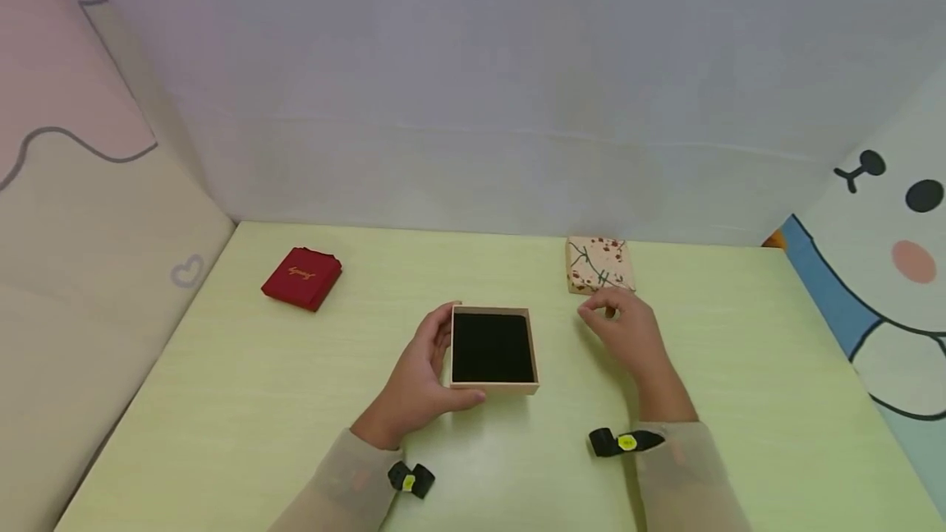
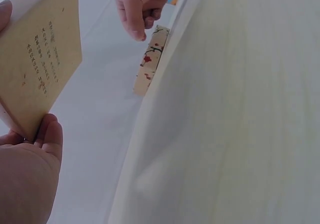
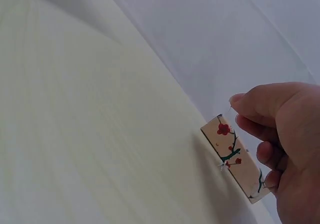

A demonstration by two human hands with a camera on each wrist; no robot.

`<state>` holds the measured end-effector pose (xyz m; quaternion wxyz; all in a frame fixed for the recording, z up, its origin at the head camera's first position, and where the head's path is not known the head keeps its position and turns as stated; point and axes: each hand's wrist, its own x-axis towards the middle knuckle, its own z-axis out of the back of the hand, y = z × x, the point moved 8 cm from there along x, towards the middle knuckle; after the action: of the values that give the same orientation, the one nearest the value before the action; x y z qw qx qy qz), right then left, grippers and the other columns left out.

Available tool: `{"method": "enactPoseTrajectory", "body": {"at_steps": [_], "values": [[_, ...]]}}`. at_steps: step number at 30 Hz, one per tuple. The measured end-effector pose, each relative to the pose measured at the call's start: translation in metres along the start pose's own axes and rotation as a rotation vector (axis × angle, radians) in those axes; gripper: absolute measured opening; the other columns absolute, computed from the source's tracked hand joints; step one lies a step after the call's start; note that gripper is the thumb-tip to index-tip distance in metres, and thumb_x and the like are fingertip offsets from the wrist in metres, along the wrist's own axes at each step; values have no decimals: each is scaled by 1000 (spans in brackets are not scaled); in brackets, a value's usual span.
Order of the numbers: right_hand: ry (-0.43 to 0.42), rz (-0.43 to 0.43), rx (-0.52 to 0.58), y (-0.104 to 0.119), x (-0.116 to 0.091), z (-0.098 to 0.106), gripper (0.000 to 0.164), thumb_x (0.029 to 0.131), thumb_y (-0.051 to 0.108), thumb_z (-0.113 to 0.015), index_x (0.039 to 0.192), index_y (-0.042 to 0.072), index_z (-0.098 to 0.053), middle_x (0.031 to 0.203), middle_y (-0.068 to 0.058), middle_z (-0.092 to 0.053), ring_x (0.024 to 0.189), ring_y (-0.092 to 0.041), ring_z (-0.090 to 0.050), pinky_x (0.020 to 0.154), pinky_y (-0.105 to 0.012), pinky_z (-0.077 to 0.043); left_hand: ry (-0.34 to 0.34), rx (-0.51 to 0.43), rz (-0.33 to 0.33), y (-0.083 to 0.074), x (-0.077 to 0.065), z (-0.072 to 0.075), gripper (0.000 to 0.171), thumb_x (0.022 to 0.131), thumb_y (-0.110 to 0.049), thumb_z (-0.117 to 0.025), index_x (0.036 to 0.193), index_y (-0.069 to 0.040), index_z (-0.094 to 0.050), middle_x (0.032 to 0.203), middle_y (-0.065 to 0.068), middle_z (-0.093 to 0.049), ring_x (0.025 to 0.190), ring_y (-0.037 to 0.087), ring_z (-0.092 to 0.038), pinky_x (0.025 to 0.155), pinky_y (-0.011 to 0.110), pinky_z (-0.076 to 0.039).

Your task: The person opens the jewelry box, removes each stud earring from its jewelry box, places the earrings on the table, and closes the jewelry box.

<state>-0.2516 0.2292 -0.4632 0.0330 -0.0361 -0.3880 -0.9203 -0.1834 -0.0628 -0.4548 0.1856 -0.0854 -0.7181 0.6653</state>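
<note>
In the head view my left hand [image 1: 411, 391] grips a small square box [image 1: 497, 389] by its left side, thumb along the near edge. Black padding [image 1: 492, 347] fills the box. The left wrist view shows its underside [image 2: 42, 58], printed with columns of small writing. My right hand [image 1: 630, 333] is raised just in front of a floral box lid [image 1: 602, 263], apart from it. Thumb and forefinger meet in a pinch, and a fine, pale strand [image 3: 230, 106] shows at their tips in the right wrist view; I cannot tell its kind.
A dark red pouch [image 1: 301, 278] with gold lettering lies at the back left of the pale yellow-green table [image 1: 222, 433]. A grey-white wall sheet [image 1: 473, 105] rises behind the table. Printed panels [image 1: 887, 286] stand at both sides.
</note>
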Motion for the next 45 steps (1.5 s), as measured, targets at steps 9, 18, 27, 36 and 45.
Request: {"method": "enactPoseTrajectory", "body": {"at_steps": [9, 18, 27, 36, 45], "values": [[-4, -42, -55, -21, 3, -10, 6, 96, 16, -74, 96, 10, -73, 95, -6, -63, 82, -24, -53, 74, -40, -44, -1, 10, -5, -1, 0, 1, 110, 69, 10, -90, 158, -7, -27, 151, 10, -45, 141, 22, -40, 118, 24, -28], [14, -24, -115, -22, 5, -14, 7, 96, 15, -73, 91, 10, -74, 101, -7, -65, 86, -25, -56, 77, -41, -46, 4, 13, -9, -1, -1, 1, 111, 70, 4, -92, 158, -7, -27, 152, 10, -45, 142, 22, -40, 118, 24, -28], [11, -29, -124, -17, 4, -14, 9, 96, 17, -73, 91, 10, -75, 104, -7, -65, 87, -24, -57, 78, -42, -46, 5, 22, 3, 0, -1, 1, 111, 71, 1, -93, 159, -8, -26, 153, 8, -44, 143, 20, -39, 118, 24, -27], [-4, -68, -111, -19, 3, -12, 14, 96, 21, -72, 99, 7, -75, 113, -10, -66, 93, -27, -58, 82, -44, -48, 3, 16, 6, 0, -2, 1, 112, 70, 1, -93, 159, -7, -25, 154, 9, -43, 144, 21, -38, 118, 23, -27], [-46, -124, -52, -16, 0, -7, 25, 97, 24, -69, 113, 5, -70, 112, -13, -61, 95, -29, -53, 80, -44, -44, 2, 19, 13, -1, -2, 1, 112, 71, 1, -93, 159, -9, -26, 154, 8, -43, 144, 20, -38, 118, 23, -26]]}}
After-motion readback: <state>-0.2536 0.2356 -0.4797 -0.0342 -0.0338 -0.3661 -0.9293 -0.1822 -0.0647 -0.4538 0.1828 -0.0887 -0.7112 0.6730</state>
